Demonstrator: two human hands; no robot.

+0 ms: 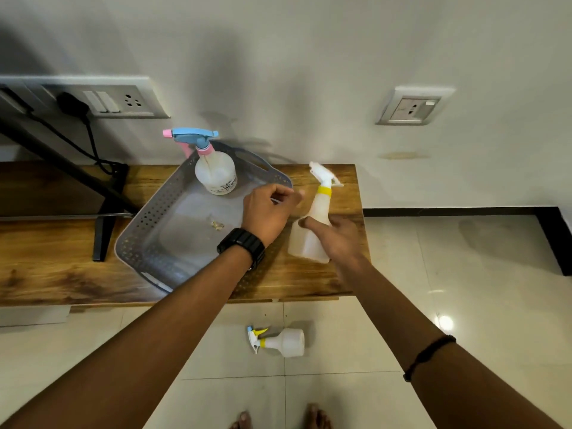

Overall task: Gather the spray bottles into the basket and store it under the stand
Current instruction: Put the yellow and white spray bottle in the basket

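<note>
now the right hand [335, 236] is wrapped around the lower body of a white spray bottle with a yellow collar [312, 224], its grip clamped on it: the thumb shows on the near-left face and the fingers are hidden behind the bottle. that bottle stands on the wooden bench [46, 258] just right of the grey perforated basket [148, 230], leaning a little, its long axis running from the near base up to the far nozzle, with the white trigger head pointing away toward the wall. the left hand [267, 212], with a black watch on the wrist, hovers over the right rim of the basket, fingers loosely curled together and holding nothing that can be made out.

inside the basket, at its far end, a round bottle with a blue and pink trigger head [213, 168] stands upright, its nozzle pointing left. a third small spray bottle with a yellow collar [283, 342] lies on its side on the tiled floor [371, 351] near the bench, long axis left to right, nozzle to the left.
</note>
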